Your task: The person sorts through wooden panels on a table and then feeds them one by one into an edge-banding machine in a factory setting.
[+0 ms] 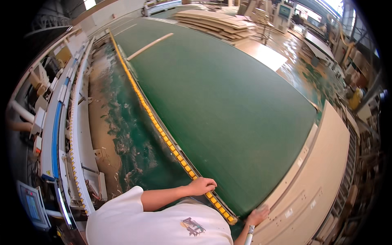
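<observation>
My left hand (203,185), loosely curled, is over the row of yellow rollers (181,158) along the green conveyor belt's (228,102) left edge. I see nothing held in it. Low on the right, my right hand (258,215) lies with its fingers stretched over the near edge of the pale wooden boards (322,151), by the belt's corner. Several of these boards carry white labels and small drilled holes. A band is around my right wrist. The fingertips of my right hand are somewhat blurred.
One narrow wooden strip (150,46) lies across the belt's far left part. Stacked panels (216,22) stand beyond the belt. A long machine with a blue rail (57,134) runs along the left, with a screen (32,206) near me. Sawdust (100,106) covers the floor between.
</observation>
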